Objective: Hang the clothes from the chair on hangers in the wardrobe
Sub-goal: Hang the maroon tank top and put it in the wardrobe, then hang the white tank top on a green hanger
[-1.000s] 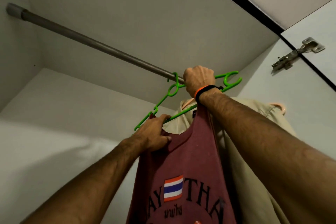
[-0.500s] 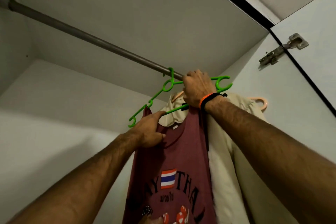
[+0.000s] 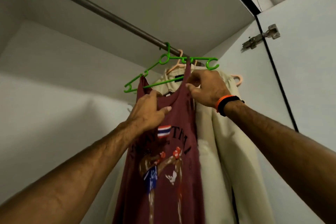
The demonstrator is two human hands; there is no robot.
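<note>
Maroon tank top hangs on green hanger, hooked over wardrobe rail beside beige garment. Left hand grips the neckline; right hand pinches the strap. Chair unseen; remainder unknown.

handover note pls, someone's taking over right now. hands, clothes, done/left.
Left hand: grips the maroon tank top at the neckline.
Right hand: pinches its right strap.
Green hanger: hooked on the wardrobe rail, tank top on it, tilted.
Cream garment: behind, on a peach hanger.
Done: both hung.
Left: straighten the top, release the grip. Chair out of view.
</note>
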